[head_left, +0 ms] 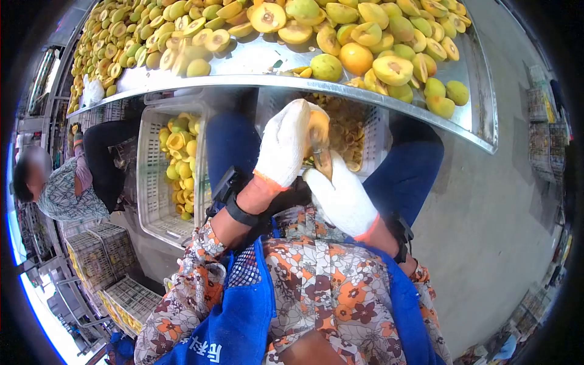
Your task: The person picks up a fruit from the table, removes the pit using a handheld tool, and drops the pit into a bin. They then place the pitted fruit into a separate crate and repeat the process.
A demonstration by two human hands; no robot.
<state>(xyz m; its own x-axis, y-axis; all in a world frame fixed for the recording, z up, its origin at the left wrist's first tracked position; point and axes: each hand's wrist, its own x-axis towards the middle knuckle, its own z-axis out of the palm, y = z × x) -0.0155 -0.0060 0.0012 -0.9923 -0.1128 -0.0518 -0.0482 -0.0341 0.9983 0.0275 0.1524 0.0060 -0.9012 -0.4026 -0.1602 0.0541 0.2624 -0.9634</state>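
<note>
In a white knit glove, my left hand (284, 145) is closed around a halved yellow fruit (318, 126), its cut face turned to the right. My right hand (342, 198), gloved too, grips a small tool (324, 162) whose tip meets the fruit's cut face; the exact shape of the tool is hard to make out. Both hands are over my lap, just in front of the metal table's edge. Below and behind them a crate (376, 131) holds brownish fruit scraps (348, 132).
A metal table (243, 80) carries many halved and whole fruits (392, 70). At the left, a white crate (150, 176) holds hollowed yellow halves (180, 167). Another person (79, 182) sits farther left, near stacked crates (103, 252). A white bag (92, 91) lies on the table.
</note>
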